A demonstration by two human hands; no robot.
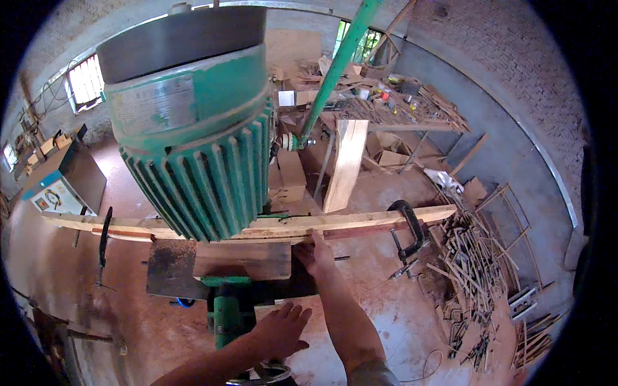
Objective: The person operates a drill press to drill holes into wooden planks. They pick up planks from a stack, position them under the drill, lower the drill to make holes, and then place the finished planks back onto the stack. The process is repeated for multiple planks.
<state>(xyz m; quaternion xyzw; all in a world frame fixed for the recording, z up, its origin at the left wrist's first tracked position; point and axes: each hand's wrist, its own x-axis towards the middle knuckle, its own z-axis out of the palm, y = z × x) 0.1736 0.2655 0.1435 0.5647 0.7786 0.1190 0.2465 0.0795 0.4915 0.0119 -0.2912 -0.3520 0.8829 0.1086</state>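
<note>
A green ribbed motor (199, 148) of an upright machine fills the upper left and hides the middle of a long pale wooden board (386, 217). The board lies crosswise over the machine's table, with a black C-clamp (412, 231) near its right end and another clamp (103, 248) toward its left end. My right hand (313, 256) grips the board's near edge, just right of a wooden block (243, 260) on the table; some of its fingers are hidden. Lower down, my left hand (281, 331) holds nothing, its fingers apart, above a metal handwheel (264, 373).
A green bar (341, 67) slants up beside the motor. Behind it stands a workbench (393, 126) heaped with offcuts, with a wide plank (347, 164) leaning against it. Many thin sticks and metal pieces (473, 276) are piled at right. A boxy cabinet (67, 183) stands at left.
</note>
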